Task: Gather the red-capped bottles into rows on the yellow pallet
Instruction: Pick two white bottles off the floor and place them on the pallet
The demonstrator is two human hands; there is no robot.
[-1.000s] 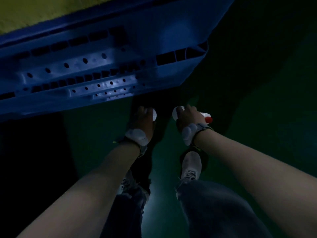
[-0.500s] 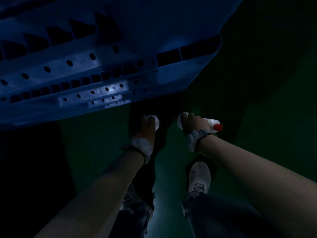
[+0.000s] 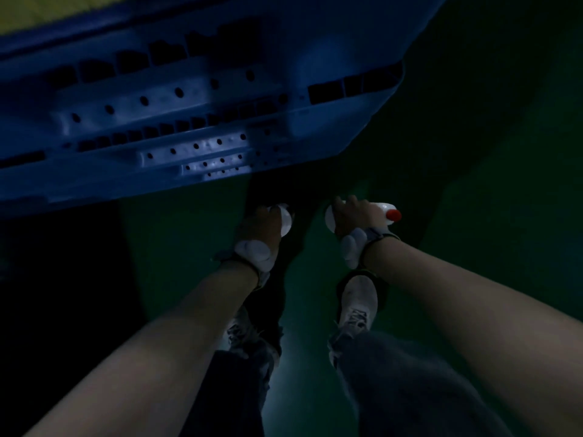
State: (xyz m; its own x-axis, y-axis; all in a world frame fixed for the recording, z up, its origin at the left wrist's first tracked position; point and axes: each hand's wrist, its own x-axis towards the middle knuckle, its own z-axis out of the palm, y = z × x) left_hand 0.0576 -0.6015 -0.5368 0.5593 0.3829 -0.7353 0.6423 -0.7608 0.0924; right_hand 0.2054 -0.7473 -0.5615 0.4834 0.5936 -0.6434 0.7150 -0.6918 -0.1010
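The scene is dark. My right hand (image 3: 355,217) grips a white bottle (image 3: 383,209) held sideways, its red cap (image 3: 393,215) pointing right. My left hand (image 3: 263,227) is closed around another white bottle (image 3: 285,220); only its pale rounded end shows, the cap is hidden. Both hands hang low over the green floor, just in front of a blue pallet. A strip of yellow (image 3: 34,11), the yellow pallet's surface, shows at the top left corner beyond the blue one.
A big blue plastic pallet (image 3: 189,121) with slots and holes fills the upper left. Dark green floor (image 3: 473,184) lies to the right and below. My two white shoes (image 3: 359,301) and jeans legs stand under my arms.
The view tilted back a little, so the yellow strip reappears at the top left. Both hands keep their bottles and stay in nearly the same spot before the blue pallet.
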